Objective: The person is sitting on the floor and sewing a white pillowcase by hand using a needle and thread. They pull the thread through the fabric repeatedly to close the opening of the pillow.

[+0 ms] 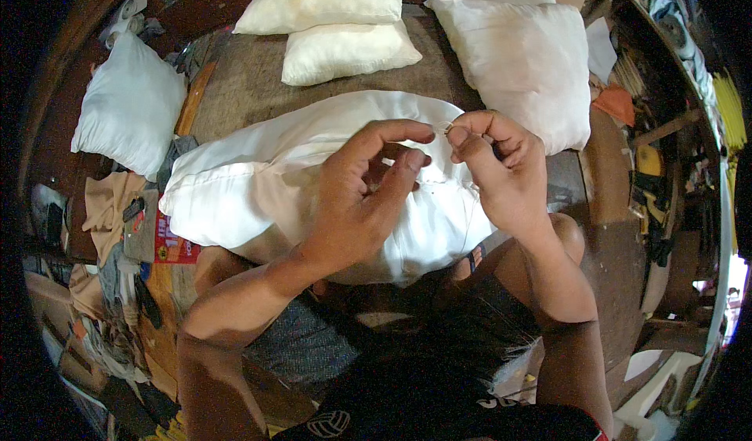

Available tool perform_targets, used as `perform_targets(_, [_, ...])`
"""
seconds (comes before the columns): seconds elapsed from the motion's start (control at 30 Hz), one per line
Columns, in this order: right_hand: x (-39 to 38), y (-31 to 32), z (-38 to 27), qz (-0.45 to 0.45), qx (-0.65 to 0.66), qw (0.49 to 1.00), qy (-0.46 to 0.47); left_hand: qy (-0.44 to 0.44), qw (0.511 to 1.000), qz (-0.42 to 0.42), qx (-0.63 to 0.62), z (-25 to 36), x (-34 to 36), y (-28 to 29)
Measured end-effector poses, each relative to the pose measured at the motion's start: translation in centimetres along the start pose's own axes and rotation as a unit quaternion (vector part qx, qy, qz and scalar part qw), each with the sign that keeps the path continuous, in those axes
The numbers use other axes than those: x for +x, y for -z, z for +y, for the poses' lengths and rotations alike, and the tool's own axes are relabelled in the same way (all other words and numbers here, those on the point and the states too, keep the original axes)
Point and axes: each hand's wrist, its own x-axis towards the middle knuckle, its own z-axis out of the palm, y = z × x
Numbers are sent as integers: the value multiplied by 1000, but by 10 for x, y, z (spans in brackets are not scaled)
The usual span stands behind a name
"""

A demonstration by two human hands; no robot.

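Note:
A large white pillow [211, 198] lies across my lap, under both hands. Above its right half, my right hand [505, 167] is closed, thumb pressed to forefinger on a thin pale thread [446, 128] that makes a small loop at the fingertips. A fine strand seems to run from this hand down to the pillow. Whether a needle is also in the pinch is too small to tell. My left hand [364, 182] hovers just to the left, its thumb and forefinger apart and the other fingers curled, with nothing visible between them.
Beyond the lap pillow, two cream pillows [345, 53] lie on a brown board [235, 73]. More white pillows rest at the far right [525, 65] and left [133, 104]. Cloth scraps [113, 206] clutter the left side; an orange cloth [615, 104] and tools sit at right.

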Motion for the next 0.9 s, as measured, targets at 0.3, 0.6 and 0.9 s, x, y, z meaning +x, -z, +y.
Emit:
perform_targets(0.3, [1,-1,-7,-40,64,993,-85,-246,935,82,242,-4,10,4])
perform_targets(0.6, [-1,-2,-7,-62,63,992,-95,-259,908,101,313,-12,14,3])
perform_targets(0.9, [-2,-2,-8,-78,54,992,-85,-246,911,96,318,-13,14,4])
